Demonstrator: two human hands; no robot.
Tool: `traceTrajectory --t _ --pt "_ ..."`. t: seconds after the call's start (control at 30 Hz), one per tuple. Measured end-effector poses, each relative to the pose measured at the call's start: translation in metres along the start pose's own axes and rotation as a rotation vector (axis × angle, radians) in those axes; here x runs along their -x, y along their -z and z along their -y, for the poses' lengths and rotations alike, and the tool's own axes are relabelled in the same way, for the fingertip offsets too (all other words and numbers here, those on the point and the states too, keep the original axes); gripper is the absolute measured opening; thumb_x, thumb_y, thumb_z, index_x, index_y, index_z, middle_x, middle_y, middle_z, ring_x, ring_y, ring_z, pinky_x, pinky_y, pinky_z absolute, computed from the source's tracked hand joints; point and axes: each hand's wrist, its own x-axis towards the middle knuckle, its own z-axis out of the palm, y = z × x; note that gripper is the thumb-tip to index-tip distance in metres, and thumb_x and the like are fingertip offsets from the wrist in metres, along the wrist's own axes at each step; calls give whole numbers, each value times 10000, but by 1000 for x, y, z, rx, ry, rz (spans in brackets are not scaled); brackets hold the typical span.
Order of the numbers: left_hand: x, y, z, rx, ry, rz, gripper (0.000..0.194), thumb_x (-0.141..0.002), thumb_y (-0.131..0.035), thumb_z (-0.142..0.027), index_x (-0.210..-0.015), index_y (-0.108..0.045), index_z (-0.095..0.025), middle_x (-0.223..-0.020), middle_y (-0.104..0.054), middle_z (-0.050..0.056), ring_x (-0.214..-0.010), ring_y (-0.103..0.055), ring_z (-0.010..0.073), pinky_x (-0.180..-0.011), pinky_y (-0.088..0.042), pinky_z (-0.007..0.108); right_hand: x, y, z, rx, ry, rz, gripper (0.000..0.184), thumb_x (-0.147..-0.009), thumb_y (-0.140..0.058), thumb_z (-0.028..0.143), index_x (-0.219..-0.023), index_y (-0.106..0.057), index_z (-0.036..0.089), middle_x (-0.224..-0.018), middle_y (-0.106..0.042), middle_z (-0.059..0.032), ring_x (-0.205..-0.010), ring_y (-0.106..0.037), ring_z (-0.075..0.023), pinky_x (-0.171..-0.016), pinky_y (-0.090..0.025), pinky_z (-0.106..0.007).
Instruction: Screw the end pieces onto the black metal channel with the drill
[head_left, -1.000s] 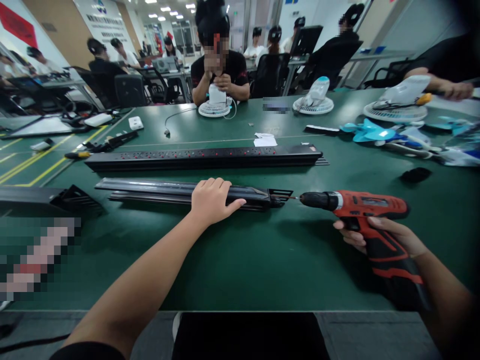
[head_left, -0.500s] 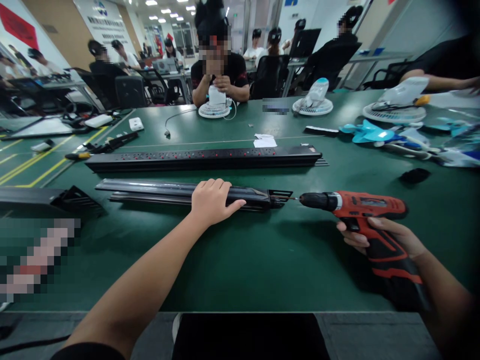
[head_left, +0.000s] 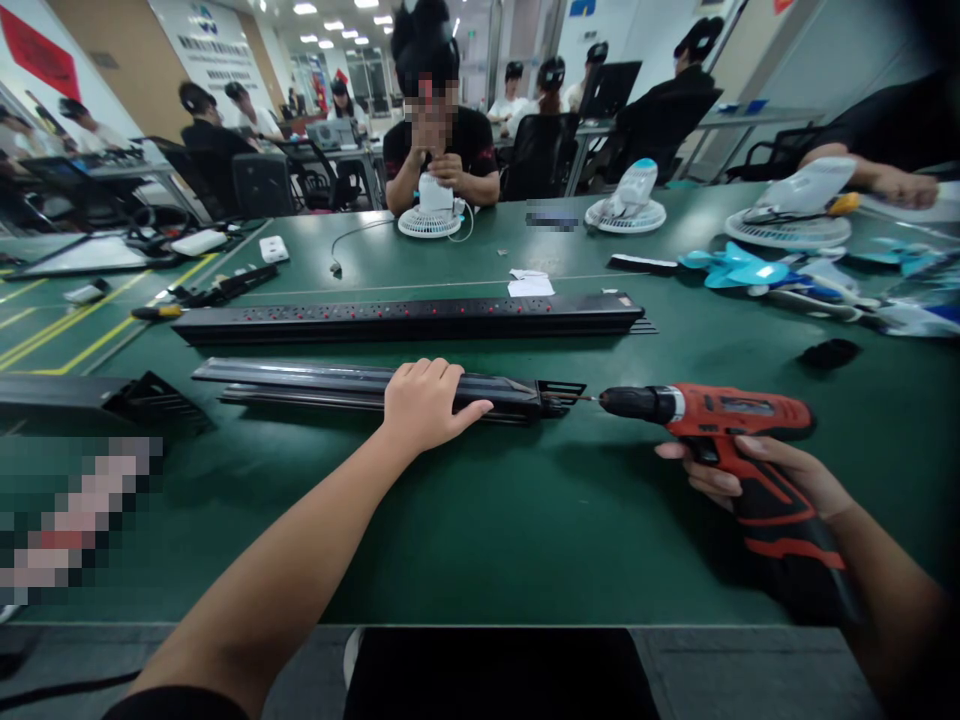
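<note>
My left hand [head_left: 424, 408] is closed over a long dark metal housing [head_left: 315, 380] that lies lengthwise on the green table, its thumb pointing right. In my right hand [head_left: 806, 475] is a red and black cordless drill [head_left: 739, 408], held level by its grip. Its index finger stretches forward beside the trigger. The drill's thin bit points left and meets the slotted end piece [head_left: 559, 395] of the housing; whether it sits in a screw cannot be made out.
Behind the housing lies a long black power strip [head_left: 412, 320] with red dots. Another dark housing [head_left: 60, 398] is at the left. Fan parts [head_left: 634, 212] and blue blades [head_left: 735, 265] lie at the back right. A person [head_left: 480, 150] sits opposite, hands on a white fan.
My right index finger has straightened forward, away from the trigger. The drill and my left hand stay almost still. At the far right, another person's hand has moved.
</note>
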Motion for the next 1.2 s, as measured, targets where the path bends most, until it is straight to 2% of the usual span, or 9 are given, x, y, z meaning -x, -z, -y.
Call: traceTrajectory --t 0.17,0.33,0.43,0.53,0.67,0.87,1.2 --pt "0 -1 1 5 2 -2 644 -967 -432 -744 -1085 -712 -177 -979 -730 109 -918 -665 288 -823 -469 424 1 -3 0 -18 18 -10 566 -575 -567 557 -1013 -584 200 -445 -461 33 -417 -349 -109 -375 -334 -244" --pt "0 -1 1 23 6 5 647 -966 -426 -746 -1086 -715 -179 -977 -730 108 -915 -665 289 -814 -472 425 2 2 -3 -31 34 -17 437 -605 -550 547 -891 -614 224 -451 -475 25 -410 -384 -106 -363 -371 -230" --pt "-1 0 0 19 7 2 640 -964 -430 -746 -1083 -715 -185 -975 -732 104 -907 -666 285 -814 -472 418 2 4 -4 -73 34 -97 386 -577 -596 509 -856 -601 242 -595 -573 -9 -456 -470 -119 -372 -431 -223" --pt "-1 1 0 19 6 5 652 -966 -432 -741 -1087 -716 -166 -977 -731 107 -914 -668 290 -818 -470 422 3 2 -3 -107 27 -176 419 -525 -653 481 -866 -591 247 -752 -620 -41 -547 -560 -150 -417 -492 -223" --pt "-1 -1 1 25 3 4 665 -966 -433 -741 -1090 -720 -154 -981 -729 116 -921 -671 299 -818 -469 433 3 -2 -2 -96 59 -163 440 -526 -662 479 -897 -580 257 -726 -612 -28 -606 -605 -193 -446 -522 -252" --pt "0 -3 1 20 9 -8 647 -961 -433 -751 -1096 -720 -187 -980 -731 112 -928 -667 295 -824 -474 430 2 -6 -1 -59 120 -141 414 -554 -639 500 -895 -569 275 -690 -580 -11 -597 -579 -189 -421 -504 -261" --pt "0 -1 1 21 2 -3 656 -964 -425 -751 -1090 -719 -178 -978 -732 109 -915 -668 294 -822 -475 433 3 -4 0 -91 30 -77 400 -535 -642 516 -829 -564 255 -691 -546 -8 -485 -466 -121 -414 -471 -257"
